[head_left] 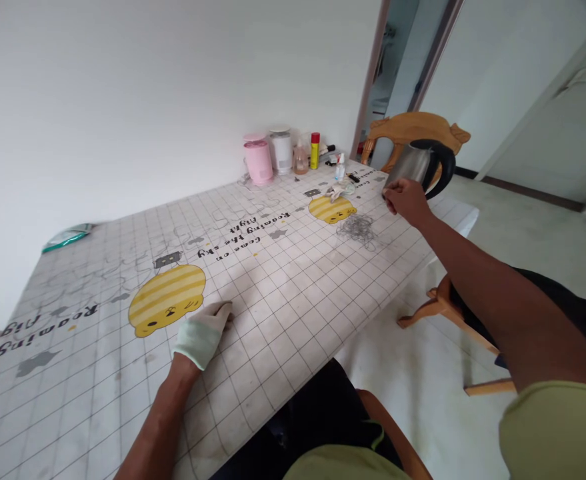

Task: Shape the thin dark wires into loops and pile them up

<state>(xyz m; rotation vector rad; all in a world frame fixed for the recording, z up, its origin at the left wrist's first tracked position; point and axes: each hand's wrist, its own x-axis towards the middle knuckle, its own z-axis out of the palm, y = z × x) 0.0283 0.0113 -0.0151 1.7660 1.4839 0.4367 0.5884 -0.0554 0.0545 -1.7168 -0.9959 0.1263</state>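
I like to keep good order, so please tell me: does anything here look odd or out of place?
Yes: a tangle of thin grey strands lies loose on the tablecloth, which looks messy. Also, the left hand is gloved while the right hand is bare, an uneven pair.

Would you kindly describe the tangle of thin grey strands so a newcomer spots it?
Start from the white grid-patterned tablecloth. Toward its far-right end, look left of the bare right hand. There lies the tangle of thin grey strands: a loose, see-through nest, unlike the solid, crumpled whitish cloth behind it.
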